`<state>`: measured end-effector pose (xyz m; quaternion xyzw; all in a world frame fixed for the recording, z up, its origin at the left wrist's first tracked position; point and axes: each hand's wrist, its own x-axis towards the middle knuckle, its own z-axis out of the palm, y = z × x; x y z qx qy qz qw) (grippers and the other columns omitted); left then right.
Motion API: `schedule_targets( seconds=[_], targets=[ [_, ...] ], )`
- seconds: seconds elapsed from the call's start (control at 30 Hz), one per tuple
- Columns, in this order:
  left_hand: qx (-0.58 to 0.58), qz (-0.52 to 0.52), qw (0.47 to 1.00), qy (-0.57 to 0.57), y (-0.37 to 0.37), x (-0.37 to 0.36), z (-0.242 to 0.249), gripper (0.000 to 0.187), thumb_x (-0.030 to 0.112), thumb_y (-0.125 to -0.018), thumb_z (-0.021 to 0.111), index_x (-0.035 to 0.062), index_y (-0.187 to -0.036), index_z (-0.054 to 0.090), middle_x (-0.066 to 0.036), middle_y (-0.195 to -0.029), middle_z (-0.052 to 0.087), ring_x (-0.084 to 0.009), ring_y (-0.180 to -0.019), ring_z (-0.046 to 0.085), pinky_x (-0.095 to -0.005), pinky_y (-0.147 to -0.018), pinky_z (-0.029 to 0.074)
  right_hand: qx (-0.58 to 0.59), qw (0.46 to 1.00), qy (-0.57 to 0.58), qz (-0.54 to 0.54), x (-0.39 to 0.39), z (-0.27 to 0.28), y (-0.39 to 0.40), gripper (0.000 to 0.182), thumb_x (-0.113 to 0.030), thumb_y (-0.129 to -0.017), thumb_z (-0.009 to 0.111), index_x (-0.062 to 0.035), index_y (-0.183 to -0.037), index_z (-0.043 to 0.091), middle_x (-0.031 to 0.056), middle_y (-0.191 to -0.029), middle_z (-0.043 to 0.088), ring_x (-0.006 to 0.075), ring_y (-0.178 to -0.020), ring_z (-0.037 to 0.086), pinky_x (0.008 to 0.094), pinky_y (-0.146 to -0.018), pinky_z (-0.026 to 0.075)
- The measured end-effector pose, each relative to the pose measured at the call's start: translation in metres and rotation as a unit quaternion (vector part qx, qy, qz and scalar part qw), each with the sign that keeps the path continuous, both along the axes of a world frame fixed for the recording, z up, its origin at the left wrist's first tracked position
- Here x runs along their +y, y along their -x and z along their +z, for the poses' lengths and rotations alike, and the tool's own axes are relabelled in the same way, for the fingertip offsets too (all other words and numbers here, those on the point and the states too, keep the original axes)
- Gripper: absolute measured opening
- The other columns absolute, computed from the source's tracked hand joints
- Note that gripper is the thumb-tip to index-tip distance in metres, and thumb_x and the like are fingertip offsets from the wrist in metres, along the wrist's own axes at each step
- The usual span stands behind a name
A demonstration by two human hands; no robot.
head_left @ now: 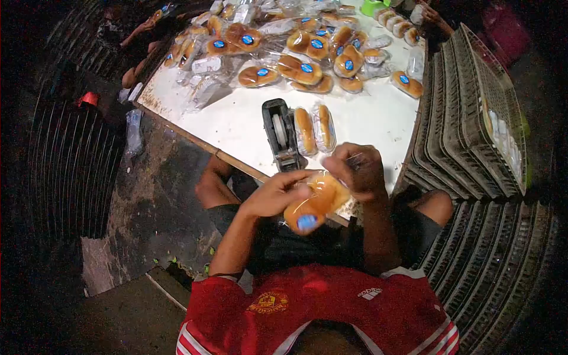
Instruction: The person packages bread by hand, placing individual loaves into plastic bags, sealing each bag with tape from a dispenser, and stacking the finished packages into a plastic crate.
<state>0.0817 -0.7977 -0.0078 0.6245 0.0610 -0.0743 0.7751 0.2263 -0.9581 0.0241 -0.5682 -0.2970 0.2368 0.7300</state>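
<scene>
A golden bun in a clear plastic bag with a blue label (313, 204) is held over the near table edge, in front of my lap. My left hand (281, 194) grips its left side, thumb on top. At the upper right of the bun, my right hand (359, 168) is closed on the gathered end of the plastic bag. Just beyond my hands stands a black tape dispenser (280, 133) with a pale roll. Two wrapped buns (314, 130) lie side by side to its right.
Many bagged buns (302, 68) are piled on the far half of the white table (236, 127). Stacked plastic crates (455, 118) stand close on the right. Another person's hand (142, 29) is at the far left; another arm (436, 22) shows at the far right.
</scene>
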Motion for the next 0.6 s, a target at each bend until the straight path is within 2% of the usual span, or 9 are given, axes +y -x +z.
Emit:
schedule_targets(
  seconds=[0.07,0.1,0.17,0.2,0.27,0.4,0.47,0.57,0.6],
  targets=[
    [-0.002,-0.035,0.995,0.095,0.003,0.007,-0.003,0.056,0.038,-0.094,0.068,-0.0005,-0.133,0.056,-0.007,-0.111,0.068,-0.0179,-0.101,0.064,-0.0334,-0.09,0.051,-0.124,0.98,0.156,0.007,-0.005,0.004,0.008,0.026,-0.013,-0.083,0.08,-0.0033,-0.065,0.062,0.0014,-0.061,0.06,0.0092,-0.054,0.051,0.0253,-0.051,0.04],
    [0.008,-0.049,0.997,0.052,0.003,0.004,-0.001,0.059,0.038,-0.091,0.072,-0.0006,-0.132,0.056,-0.007,-0.11,0.068,-0.017,-0.1,0.064,-0.0332,-0.09,0.051,-0.188,0.955,0.228,0.013,-0.005,0.012,0.014,0.029,-0.011,-0.083,0.078,-0.0037,-0.062,0.061,0.0012,-0.06,0.059,0.0079,-0.056,0.051,0.0248,-0.052,0.039],
    [0.015,-0.089,0.992,-0.087,0.005,-0.003,0.008,0.064,0.039,-0.085,0.079,-0.0009,-0.131,0.056,-0.007,-0.109,0.069,-0.0155,-0.1,0.064,-0.0331,-0.089,0.051,-0.123,0.941,0.313,0.029,-0.005,0.009,0.019,0.03,-0.026,-0.082,0.082,-0.0017,-0.081,0.065,0.0064,-0.076,0.065,0.0107,-0.067,0.056,0.0253,-0.059,0.043],
    [-0.014,-0.071,0.973,-0.217,0.003,-0.009,0.033,0.065,0.034,-0.08,0.085,-0.0012,-0.128,0.057,-0.007,-0.108,0.069,-0.0141,-0.098,0.064,-0.0318,-0.088,0.052,-0.041,0.984,0.172,0.007,-0.003,-0.003,0.018,0.039,-0.034,-0.081,0.081,-0.0008,-0.09,0.063,0.0077,-0.085,0.065,0.0115,-0.072,0.057,0.0255,-0.062,0.043],
    [0.0,0.029,0.992,-0.119,0.001,-0.015,0.029,0.06,0.029,-0.081,0.084,-0.0009,-0.126,0.058,-0.008,-0.108,0.069,-0.0139,-0.097,0.064,-0.0308,-0.087,0.053,0.133,0.984,-0.116,-0.031,0.001,-0.035,0.02,0.062,-0.049,-0.08,0.08,0.001,-0.11,0.059,0.0103,-0.103,0.065,0.0131,-0.083,0.058,0.026,-0.069,0.045],
    [-0.067,0.248,0.966,0.002,-0.006,-0.019,0.024,0.052,0.023,-0.084,0.081,0.0,-0.125,0.058,-0.007,-0.106,0.068,-0.0144,-0.094,0.065,-0.0295,-0.085,0.054,-0.036,0.999,-0.011,0.032,0.003,-0.041,0.031,0.087,-0.046,-0.08,0.081,0.0035,-0.14,0.041,0.0134,-0.128,0.058,0.0221,-0.117,0.057,0.0353,-0.103,0.044],
    [-0.161,0.332,0.929,-0.015,-0.015,-0.014,0.022,0.035,0.019,-0.092,0.073,-0.0004,-0.118,0.06,-0.008,-0.103,0.069,-0.0134,-0.091,0.065,-0.0286,-0.083,0.054,-0.026,0.985,0.115,0.124,-0.003,-0.048,0.041,0.087,-0.038,-0.081,0.083,0.0027,-0.143,0.039,0.0147,-0.13,0.058,0.0199,-0.123,0.054,0.0354,-0.107,0.041],
    [-0.157,0.424,0.888,0.088,-0.016,-0.011,0.037,0.021,0.017,-0.097,0.066,-0.0009,-0.107,0.062,-0.01,-0.098,0.07,-0.0123,-0.087,0.064,-0.028,-0.082,0.053,0.03,0.983,0.068,0.17,-0.003,-0.029,0.049,0.078,-0.032,-0.085,0.081,0.0021,-0.143,0.04,0.015,-0.132,0.057,0.0195,-0.123,0.053,0.0353,-0.106,0.042],
    [-0.196,0.435,0.878,0.045,-0.017,-0.011,0.035,0.018,0.016,-0.1,0.061,-0.0016,-0.1,0.062,-0.011,-0.094,0.071,-0.0115,-0.085,0.064,-0.027,-0.08,0.053,0.011,0.991,0.013,0.133,0.001,-0.025,0.057,0.072,-0.021,-0.087,0.078,0.002,-0.144,0.039,0.0169,-0.136,0.055,0.0226,-0.125,0.054,0.0365,-0.106,0.042]
  ],
)
